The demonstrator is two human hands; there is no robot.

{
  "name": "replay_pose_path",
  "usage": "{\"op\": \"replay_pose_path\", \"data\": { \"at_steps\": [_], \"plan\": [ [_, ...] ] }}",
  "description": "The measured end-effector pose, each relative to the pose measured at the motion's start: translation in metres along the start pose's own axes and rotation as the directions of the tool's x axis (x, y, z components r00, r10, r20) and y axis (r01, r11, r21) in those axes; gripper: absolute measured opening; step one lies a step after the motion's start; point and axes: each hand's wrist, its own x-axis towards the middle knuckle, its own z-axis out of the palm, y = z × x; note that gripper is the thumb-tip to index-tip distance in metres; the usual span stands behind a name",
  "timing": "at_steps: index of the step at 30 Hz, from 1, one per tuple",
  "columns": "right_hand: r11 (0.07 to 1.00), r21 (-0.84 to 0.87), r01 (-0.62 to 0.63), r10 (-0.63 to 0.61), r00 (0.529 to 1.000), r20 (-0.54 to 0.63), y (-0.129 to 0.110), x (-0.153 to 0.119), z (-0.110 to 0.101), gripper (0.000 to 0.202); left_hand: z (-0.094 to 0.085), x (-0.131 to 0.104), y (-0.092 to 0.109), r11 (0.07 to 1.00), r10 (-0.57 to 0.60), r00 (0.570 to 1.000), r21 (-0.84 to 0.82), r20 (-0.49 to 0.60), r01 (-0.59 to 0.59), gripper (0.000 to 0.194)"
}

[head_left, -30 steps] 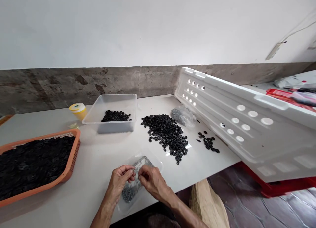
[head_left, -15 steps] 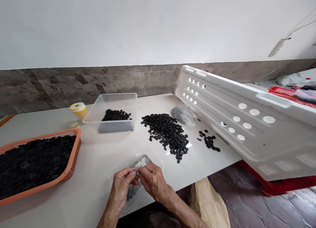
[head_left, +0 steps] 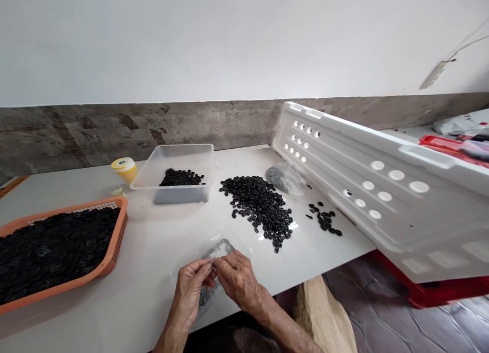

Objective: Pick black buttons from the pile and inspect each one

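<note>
In the head view, the left hand (head_left: 191,284) and right hand (head_left: 237,279) meet at their fingertips above a clear tray (head_left: 185,257) at the desk's (head_left: 153,276) front edge. The left grip is together at thumb and forefinger, though whether anything tiny sits between them is too small to make out. The right grip shows its back, its thumb mostly covered, so I cannot tell whether it is closed. Small grey pieces (head_left: 207,295) lie in the tray, largely hidden by both hands; their shape is hard to read. Toward the back edge, a translucent bin (head_left: 181,194) holds black pieces, the lowest of them blurred by its cloudy front wall. A pile of black pieces (head_left: 260,202) spreads over the desk between bin and right edge. By the left end, an orange basket (head_left: 117,236) full of black parts is cut off by the view. A white crate (head_left: 336,164), also cut off, leans along the right edge, partly covering something red (head_left: 431,294) below
</note>
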Motion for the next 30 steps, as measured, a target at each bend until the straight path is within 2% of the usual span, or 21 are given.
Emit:
{"op": "replay_pose_path", "data": {
  "at_steps": [6, 11, 17, 20, 25, 30],
  "plan": [
    [1.0, 0.005, -0.014, 0.014, 1.0, -0.017, -0.002, 0.002, -0.003, 0.022, 0.002, -0.004, 0.0, 0.998, 0.05, 0.999, 0.047, -0.005, -0.05, 0.052],
    [0.997, 0.07, -0.043, 0.041, 0.999, 0.027, -0.002, 0.003, -0.005, 0.026, -0.001, -0.003, -0.002, 0.982, 0.101, 0.995, 0.164, -0.011, -0.097, 0.052],
    [0.951, 0.201, -0.234, 0.205, 0.966, 0.156, -0.002, 0.0, -0.005, 0.017, -0.01, 0.0, -0.01, 0.921, 0.184, 0.982, 0.353, -0.03, -0.162, 0.048],
    [0.922, 0.238, -0.306, 0.263, 0.944, 0.198, -0.005, 0.0, -0.004, 0.017, -0.011, -0.004, -0.009, 0.873, 0.259, 0.965, 0.436, -0.035, -0.219, 0.038],
    [0.89, 0.26, -0.374, 0.323, 0.921, 0.218, -0.006, 0.0, -0.002, 0.017, -0.006, -0.013, -0.003, 0.762, 0.407, 0.913, 0.545, 0.019, -0.35, 0.025],
    [0.863, 0.252, -0.438, 0.382, 0.892, 0.244, -0.006, -0.001, -0.002, 0.013, -0.004, -0.014, -0.005, 0.717, 0.445, 0.895, 0.591, 0.02, -0.369, 0.023]
  ]
}}
